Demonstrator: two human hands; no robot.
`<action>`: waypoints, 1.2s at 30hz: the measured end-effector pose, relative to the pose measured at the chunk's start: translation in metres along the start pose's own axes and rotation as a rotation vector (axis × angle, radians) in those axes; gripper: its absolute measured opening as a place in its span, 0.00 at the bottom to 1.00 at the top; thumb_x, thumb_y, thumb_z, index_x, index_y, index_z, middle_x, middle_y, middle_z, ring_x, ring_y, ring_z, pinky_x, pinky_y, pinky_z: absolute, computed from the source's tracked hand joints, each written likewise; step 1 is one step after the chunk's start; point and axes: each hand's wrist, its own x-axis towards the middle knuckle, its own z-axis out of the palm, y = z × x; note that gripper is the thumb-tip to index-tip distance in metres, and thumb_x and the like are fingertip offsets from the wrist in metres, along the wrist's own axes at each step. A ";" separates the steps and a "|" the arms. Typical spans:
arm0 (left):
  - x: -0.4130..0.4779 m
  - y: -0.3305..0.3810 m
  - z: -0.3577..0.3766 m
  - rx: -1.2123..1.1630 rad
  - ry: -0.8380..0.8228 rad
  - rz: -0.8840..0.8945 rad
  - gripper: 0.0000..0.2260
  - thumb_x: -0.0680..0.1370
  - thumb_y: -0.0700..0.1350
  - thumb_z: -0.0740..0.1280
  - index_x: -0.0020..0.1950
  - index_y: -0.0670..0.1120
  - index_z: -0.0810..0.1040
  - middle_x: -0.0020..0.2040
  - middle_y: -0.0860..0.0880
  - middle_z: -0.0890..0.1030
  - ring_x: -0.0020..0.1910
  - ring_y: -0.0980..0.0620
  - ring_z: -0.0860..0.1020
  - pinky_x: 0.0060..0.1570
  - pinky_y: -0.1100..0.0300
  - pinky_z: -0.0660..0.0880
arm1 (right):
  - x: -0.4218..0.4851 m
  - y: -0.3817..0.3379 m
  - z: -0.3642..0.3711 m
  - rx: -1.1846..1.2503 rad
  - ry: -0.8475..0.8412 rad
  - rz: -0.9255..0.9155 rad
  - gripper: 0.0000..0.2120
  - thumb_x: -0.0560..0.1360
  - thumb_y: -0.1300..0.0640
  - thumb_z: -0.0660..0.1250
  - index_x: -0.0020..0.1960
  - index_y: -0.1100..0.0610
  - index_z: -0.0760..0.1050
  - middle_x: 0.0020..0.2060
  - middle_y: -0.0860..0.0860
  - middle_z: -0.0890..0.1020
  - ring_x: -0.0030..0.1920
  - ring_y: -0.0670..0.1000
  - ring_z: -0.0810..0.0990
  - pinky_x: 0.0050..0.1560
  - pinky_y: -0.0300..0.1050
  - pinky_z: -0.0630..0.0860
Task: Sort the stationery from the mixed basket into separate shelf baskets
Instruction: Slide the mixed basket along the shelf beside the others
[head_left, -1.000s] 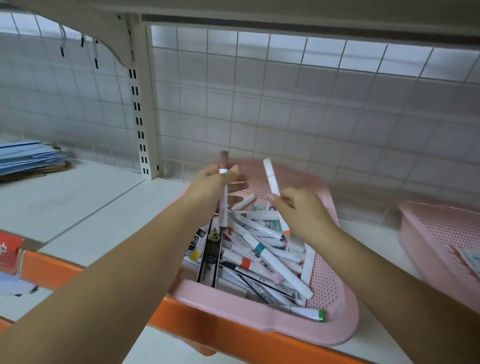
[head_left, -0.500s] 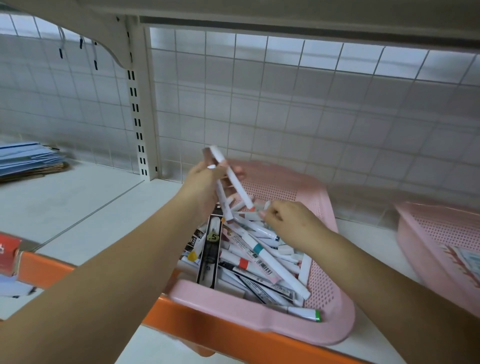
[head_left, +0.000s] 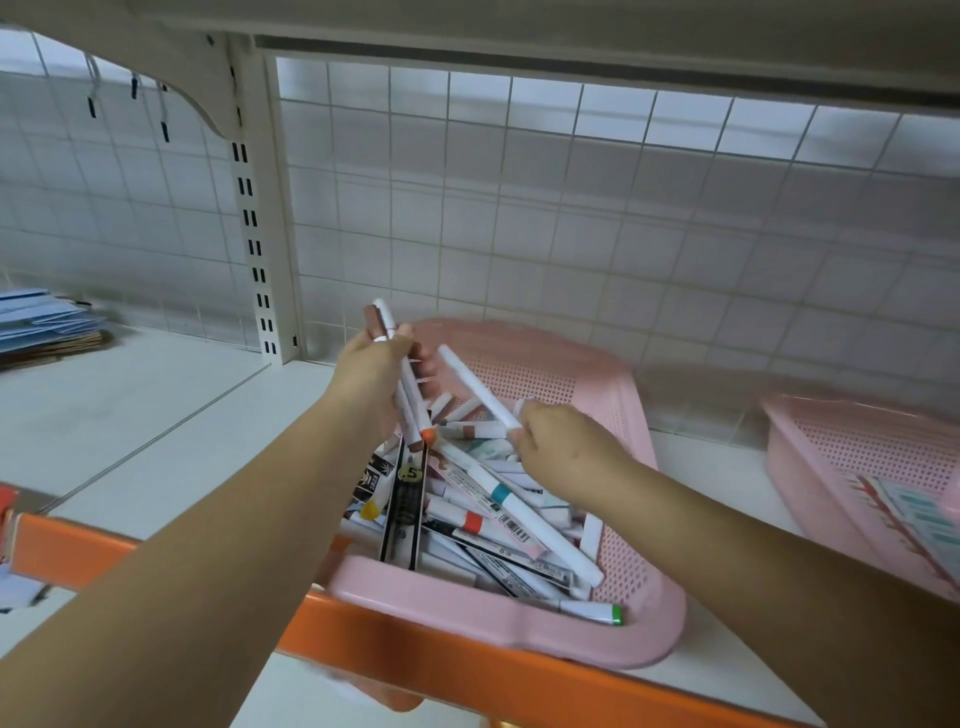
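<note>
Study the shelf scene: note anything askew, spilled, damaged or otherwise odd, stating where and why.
The pink basket sits askew, turned at an angle to the orange shelf edge, its near left corner overlapping that edge. The pens inside lie jumbled, crossing one another. Nothing looks spilled or broken.

Both bare arms reach forward. The left hand (head_left: 376, 371) is raised, fingers curled round what look like two pens (head_left: 414, 393). The right hand (head_left: 563, 447), lower, pinches one pen (head_left: 479, 388) at its near end.
</note>
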 end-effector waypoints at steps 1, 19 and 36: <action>0.001 0.000 -0.001 -0.007 0.019 0.011 0.02 0.80 0.39 0.60 0.49 0.44 0.71 0.38 0.45 0.78 0.32 0.51 0.79 0.32 0.58 0.78 | -0.002 -0.001 -0.002 0.027 0.091 -0.017 0.08 0.81 0.53 0.53 0.48 0.56 0.66 0.38 0.51 0.73 0.37 0.53 0.73 0.36 0.46 0.70; 0.009 0.007 -0.012 -0.210 0.015 -0.013 0.14 0.80 0.42 0.60 0.64 0.38 0.69 0.43 0.45 0.81 0.37 0.51 0.83 0.29 0.56 0.78 | -0.009 -0.005 0.002 -0.057 -0.135 -0.116 0.10 0.76 0.63 0.58 0.53 0.57 0.76 0.55 0.51 0.74 0.52 0.53 0.76 0.54 0.48 0.75; 0.000 0.009 -0.004 -0.047 0.029 -0.001 0.07 0.81 0.46 0.59 0.50 0.43 0.71 0.33 0.49 0.73 0.26 0.54 0.74 0.30 0.60 0.74 | -0.003 -0.001 0.006 0.019 -0.363 -0.064 0.02 0.77 0.58 0.60 0.50 0.54 0.69 0.46 0.50 0.73 0.46 0.50 0.70 0.50 0.45 0.70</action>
